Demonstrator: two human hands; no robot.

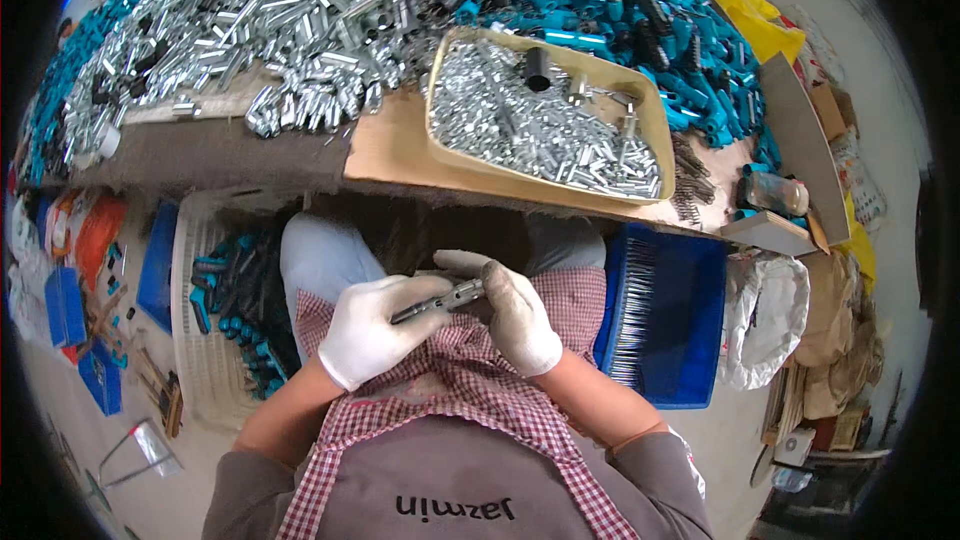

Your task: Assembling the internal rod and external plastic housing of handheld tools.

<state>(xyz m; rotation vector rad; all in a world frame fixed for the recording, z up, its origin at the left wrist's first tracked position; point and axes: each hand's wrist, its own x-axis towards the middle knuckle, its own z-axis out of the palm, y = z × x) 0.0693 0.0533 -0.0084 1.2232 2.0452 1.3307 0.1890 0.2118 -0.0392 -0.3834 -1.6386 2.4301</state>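
Over my lap, my left hand (372,335), in a white glove, is closed around a slim silver metal part (462,294) with a dark end. My right hand (518,320), its glove stained grey at the fingertips, closes on the other end of the same part. The part lies roughly level between both hands, and its exact kind does not show. Beyond the hands, a cream tray (545,183) full of small metal pins and sleeves sits at the table's front edge. A black cylinder (538,70) stands among them.
Piles of silver metal tubes (270,15) and teal plastic handles (690,90) cover the table. On the floor, a white basket (185,340) of teal and black parts stands left, a blue bin (690,340) with metal rods right. A clear jar (778,193) lies at the table's right end.
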